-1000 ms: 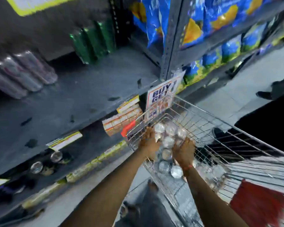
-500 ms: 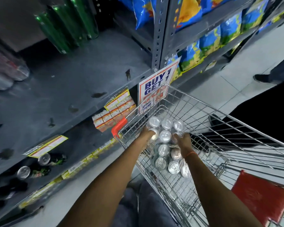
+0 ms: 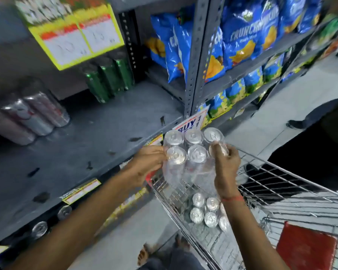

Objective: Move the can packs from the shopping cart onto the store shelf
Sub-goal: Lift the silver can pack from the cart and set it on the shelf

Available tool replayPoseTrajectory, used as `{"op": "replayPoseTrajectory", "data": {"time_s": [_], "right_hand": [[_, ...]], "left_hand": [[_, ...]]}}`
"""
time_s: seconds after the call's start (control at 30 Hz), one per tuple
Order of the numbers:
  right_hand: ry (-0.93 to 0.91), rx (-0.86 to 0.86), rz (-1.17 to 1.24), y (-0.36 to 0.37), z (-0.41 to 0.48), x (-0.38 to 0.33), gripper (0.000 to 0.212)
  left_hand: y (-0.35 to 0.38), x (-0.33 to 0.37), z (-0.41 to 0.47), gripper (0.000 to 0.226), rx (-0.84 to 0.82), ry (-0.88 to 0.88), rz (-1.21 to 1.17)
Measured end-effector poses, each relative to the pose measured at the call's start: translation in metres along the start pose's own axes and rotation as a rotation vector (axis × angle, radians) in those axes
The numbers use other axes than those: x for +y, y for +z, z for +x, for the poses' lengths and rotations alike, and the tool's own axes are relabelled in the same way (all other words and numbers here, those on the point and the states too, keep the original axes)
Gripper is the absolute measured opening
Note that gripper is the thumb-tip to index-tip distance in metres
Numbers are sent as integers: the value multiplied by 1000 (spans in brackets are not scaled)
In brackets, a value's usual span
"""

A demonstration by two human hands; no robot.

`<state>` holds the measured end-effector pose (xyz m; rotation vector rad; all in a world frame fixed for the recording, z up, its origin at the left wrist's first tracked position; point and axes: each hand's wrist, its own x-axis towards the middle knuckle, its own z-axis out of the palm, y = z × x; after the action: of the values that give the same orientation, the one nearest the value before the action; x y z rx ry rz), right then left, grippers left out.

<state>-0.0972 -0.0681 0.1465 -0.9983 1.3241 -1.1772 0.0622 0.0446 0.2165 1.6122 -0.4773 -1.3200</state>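
Note:
A plastic-wrapped pack of silver cans hangs in the air above the cart's front left corner, close to the grey shelf edge. My left hand grips the pack's left side and my right hand grips its right side. A second can pack lies in the wire shopping cart below, partly hidden by my right wrist.
On the shelf stand a pack of silver and red cans at the left and green cans at the back. Blue chip bags fill the bay to the right. A "Buy 1" sign hangs at the upright. A person's foot is on the aisle floor.
Both hands closed on the can pack inside the cart and lifted it up and out, toward the shelf edge. The view tilted upward.

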Motion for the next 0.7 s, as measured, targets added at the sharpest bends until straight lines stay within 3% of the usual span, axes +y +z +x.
{"op": "replayPoseTrajectory", "data": {"time_s": [0.13,0.3,0.43,0.57,0.7], "right_hand": [[-44,-78,89,34,-29,-45,23],[-24,-230,173,90,-70,-71,20],[-16,-409,150,143,-108,-74,16],[14,-582,137,193,-148,-66,15],[62,-724,64,231,-183,-51,18]], "left_hand": [[-33,27,-37,19,51,111,-40],[-87,36,-75,21,244,214,-65],[-138,30,-104,32,411,256,-131],[-188,22,-124,12,551,276,-204],[-228,13,-136,21,762,267,-264]]}}
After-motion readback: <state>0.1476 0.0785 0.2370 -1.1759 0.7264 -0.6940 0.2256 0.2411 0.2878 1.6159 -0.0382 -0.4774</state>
